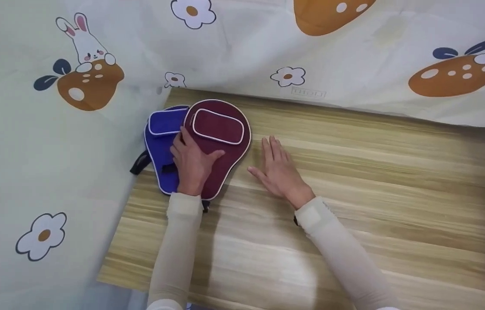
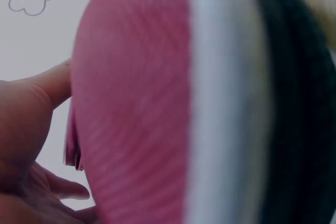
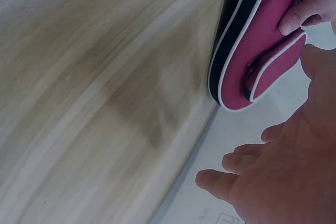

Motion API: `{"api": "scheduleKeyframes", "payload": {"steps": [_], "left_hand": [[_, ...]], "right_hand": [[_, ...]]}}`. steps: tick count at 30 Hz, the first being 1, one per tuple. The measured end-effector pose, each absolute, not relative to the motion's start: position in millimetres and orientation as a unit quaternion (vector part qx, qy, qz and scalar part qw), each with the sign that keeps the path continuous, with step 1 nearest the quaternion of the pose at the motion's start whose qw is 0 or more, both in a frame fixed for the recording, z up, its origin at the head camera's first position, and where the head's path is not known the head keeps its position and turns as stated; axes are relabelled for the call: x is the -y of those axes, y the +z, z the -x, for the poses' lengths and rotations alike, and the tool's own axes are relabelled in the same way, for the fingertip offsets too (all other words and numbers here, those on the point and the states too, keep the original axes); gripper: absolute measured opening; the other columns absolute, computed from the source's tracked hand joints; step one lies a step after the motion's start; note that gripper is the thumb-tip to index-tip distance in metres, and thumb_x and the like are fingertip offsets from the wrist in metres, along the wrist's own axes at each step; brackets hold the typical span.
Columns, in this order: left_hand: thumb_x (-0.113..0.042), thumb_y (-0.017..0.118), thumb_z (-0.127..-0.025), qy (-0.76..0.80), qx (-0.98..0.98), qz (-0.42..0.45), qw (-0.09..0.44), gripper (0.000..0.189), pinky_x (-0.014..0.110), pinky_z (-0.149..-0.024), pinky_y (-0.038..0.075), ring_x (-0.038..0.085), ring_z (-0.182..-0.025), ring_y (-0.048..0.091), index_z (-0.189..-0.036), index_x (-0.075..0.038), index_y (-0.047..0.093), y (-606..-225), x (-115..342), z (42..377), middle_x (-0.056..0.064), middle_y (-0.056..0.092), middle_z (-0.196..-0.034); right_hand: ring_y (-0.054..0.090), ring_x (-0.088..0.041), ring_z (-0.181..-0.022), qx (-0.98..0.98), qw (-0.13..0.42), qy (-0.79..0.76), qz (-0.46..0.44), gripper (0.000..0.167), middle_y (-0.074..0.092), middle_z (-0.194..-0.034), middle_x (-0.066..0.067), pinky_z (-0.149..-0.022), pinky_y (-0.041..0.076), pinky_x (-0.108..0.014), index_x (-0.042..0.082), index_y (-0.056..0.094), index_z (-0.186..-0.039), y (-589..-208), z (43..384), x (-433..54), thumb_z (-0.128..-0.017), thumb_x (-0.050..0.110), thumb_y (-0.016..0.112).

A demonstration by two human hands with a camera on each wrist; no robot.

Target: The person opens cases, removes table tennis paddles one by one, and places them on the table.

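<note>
A maroon table tennis paddle case (image 1: 230,158) with white piping and a zipped front pocket lies at the left of the table, overlapping a blue paddle case (image 1: 161,150) of the same shape. On the maroon case rests my left hand (image 1: 194,165), thumb spread across its face and fingers by its left edge, over the blue case. The maroon case fills much of the left wrist view and hides part of that hand. My right hand (image 1: 280,172) hovers to the right of the maroon case, apart from it, with straight fingers and nothing held.
The wood-grain table (image 1: 375,185) stretches right and towards me. A pale cloth (image 1: 233,51) printed with rabbits and flowers hangs along the back and left. Black straps (image 1: 140,162) stick out from the cases.
</note>
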State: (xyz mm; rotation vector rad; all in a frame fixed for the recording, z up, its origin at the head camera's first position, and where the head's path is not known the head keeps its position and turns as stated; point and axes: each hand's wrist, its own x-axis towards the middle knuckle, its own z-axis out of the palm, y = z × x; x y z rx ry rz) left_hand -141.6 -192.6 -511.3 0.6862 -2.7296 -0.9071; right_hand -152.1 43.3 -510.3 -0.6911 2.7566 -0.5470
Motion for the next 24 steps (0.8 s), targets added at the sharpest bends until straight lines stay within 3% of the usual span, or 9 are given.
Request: {"api": "scheduleKeyframes", "payload": {"steps": [9,19,24], "left_hand": [[-0.050,0.094,-0.064,-0.302,0.931,-0.185,0.087,0.133,0.055,-0.116,0.037,0.047,-0.137,0.038,-0.161,0.003,0.020,-515,159,140,0.028,0.036,-0.152],[-0.054,0.093,-0.061,-0.303,0.943,-0.113,0.081,0.134,0.052,-0.114,0.039,0.046,-0.137,0.041,-0.159,0.006,0.023,-518,110,126,0.029,0.037,-0.154],[-0.053,0.093,-0.062,-0.294,0.949,-0.095,0.070,0.133,0.050,-0.115,0.040,0.043,-0.136,0.041,-0.159,0.006,0.023,-521,93,118,0.028,0.037,-0.154]], "right_hand": [[0.010,-0.040,-0.160,-0.944,0.116,-0.219,0.218,0.088,0.010,-0.170,-0.026,-0.128,0.018,-0.055,-0.001,0.007,-0.163,-512,154,-51,-0.105,0.051,0.047],[0.027,-0.046,-0.153,-0.949,0.043,-0.236,0.203,0.083,0.019,-0.165,-0.033,-0.125,0.028,-0.052,-0.010,0.019,-0.158,-523,155,-73,-0.102,0.036,0.060],[0.028,-0.045,-0.153,-0.954,0.052,-0.231,0.186,0.082,0.020,-0.165,-0.031,-0.125,0.028,-0.052,-0.007,0.019,-0.159,-523,152,-89,-0.102,0.033,0.062]]}}
